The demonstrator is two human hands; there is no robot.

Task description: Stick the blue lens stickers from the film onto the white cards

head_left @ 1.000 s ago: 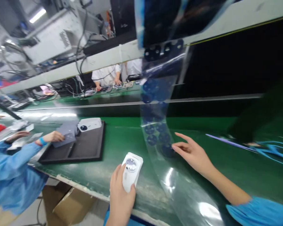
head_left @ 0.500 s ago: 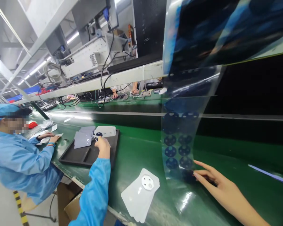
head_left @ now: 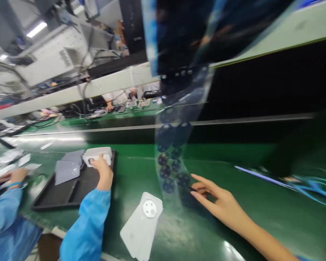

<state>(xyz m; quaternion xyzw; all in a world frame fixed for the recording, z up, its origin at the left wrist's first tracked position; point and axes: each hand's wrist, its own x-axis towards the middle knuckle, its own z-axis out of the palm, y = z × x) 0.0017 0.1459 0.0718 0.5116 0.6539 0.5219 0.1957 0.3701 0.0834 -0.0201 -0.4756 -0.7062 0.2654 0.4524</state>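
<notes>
My left hand reaches out to the black tray and closes on the white device lying at its far end. My right hand lies on the green belt with its fingers stretched out, their tips touching the lower end of a clear film strip that carries several dark round stickers. The strip hangs down from a roll above. A flat white sleeve with a round socket face lies on the belt between my hands.
Grey cards lie on the tray's far left. A co-worker in a blue coat sits at the left, one hand on the belt. Blue cables lie at the right. Other people work at a farther bench.
My left hand has closed on the white device on the tray. My right hand has slid a little up the film strip. The view has swung to the right.
</notes>
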